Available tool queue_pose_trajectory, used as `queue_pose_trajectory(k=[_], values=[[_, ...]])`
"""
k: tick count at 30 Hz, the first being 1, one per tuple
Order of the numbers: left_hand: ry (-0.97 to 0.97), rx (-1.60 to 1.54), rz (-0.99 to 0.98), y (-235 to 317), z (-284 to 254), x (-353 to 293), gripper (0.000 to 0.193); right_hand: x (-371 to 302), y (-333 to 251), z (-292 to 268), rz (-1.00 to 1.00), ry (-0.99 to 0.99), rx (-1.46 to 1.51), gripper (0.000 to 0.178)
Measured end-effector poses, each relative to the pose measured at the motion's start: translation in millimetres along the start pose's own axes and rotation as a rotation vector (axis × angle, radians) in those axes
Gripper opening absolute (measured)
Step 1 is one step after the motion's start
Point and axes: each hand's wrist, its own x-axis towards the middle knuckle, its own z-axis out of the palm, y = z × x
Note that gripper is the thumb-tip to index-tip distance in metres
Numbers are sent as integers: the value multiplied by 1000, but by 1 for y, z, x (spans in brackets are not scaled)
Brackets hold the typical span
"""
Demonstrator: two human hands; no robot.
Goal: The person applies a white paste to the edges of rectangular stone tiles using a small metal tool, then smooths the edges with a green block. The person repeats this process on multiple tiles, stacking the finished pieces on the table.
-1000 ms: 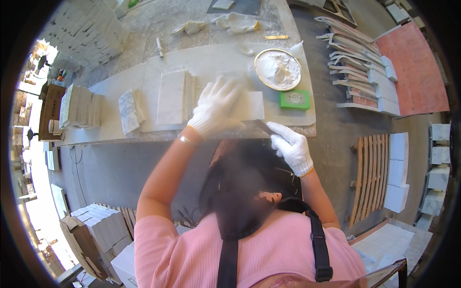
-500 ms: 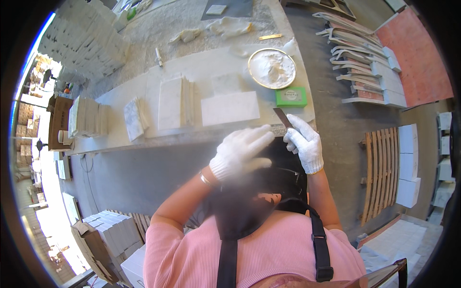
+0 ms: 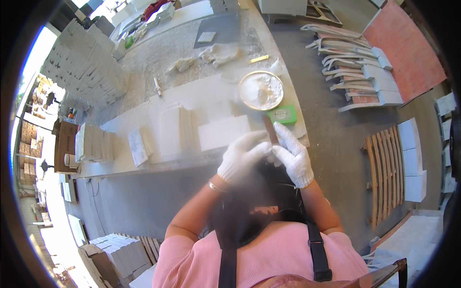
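A narrow, dark brown flat scraper blade [image 3: 269, 128] stands up from my right hand [image 3: 294, 161], whose gloved fingers are closed round its lower end. My left hand [image 3: 241, 157], also in a white knit glove, meets it from the left. Its fingertips and thumb come together at the blade's edge, close against the right fingers. Just beyond the blade lies a green box [image 3: 282, 115] beside a round bowl of white powder or paste [image 3: 261, 90]. A white rectangular tile [image 3: 224, 132] lies flat on the bench, beyond my left hand.
Upright white tiles [image 3: 174, 129] and a grey-veined piece [image 3: 139, 146] stand on the dusty workbench [image 3: 120, 126]. Crumpled gloves [image 3: 218, 54] and a yellow strip [image 3: 259, 59] lie farther back. A tall tile stack [image 3: 81, 67] rises at far left; a wooden pallet [image 3: 385, 175] stands at right.
My left hand has moved right and closed in on the blade, which has tilted more upright. My right hand has shifted left. The whole view has shifted, showing more of the bench's far end.
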Motion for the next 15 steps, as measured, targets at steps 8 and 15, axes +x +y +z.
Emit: queue_pose_trajectory(k=[8,15], values=[[-4,-288,-88,-3,6,17,24,-24,-3,-6,-16,-29,-203,58],[311,-79,6,-11,-37,9,33,1,-9,-38,-146,105,-285,57]])
